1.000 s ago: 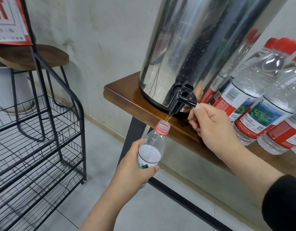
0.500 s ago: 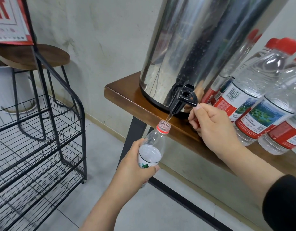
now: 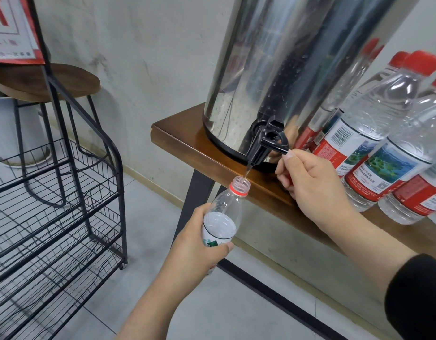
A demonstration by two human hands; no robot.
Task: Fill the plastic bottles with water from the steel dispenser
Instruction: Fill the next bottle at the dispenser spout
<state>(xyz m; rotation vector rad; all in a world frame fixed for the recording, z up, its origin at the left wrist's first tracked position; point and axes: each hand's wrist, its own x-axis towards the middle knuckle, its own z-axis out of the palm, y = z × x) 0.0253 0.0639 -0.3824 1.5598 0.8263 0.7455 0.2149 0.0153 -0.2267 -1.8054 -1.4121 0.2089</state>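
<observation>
Wooden shelf [image 3: 187,141] against a grey wall carries the steel dispenser [image 3: 285,69]. I have my left hand [image 3: 194,251] wrapped around the open bottle [image 3: 224,217], its long axis tilted toward 1 o'clock, mouth directly under the tap [image 3: 266,143]. My right hand [image 3: 310,182], at 3 o'clock of the spout, pinches the lever. Capped bottles [image 3: 374,133] stand further right. Nothing has visibly shifted since half a second ago; the stream still runs.

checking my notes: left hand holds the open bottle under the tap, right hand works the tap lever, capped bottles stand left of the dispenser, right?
Not quite: in the head view the capped bottles stand right of the dispenser. The rest holds.
</observation>
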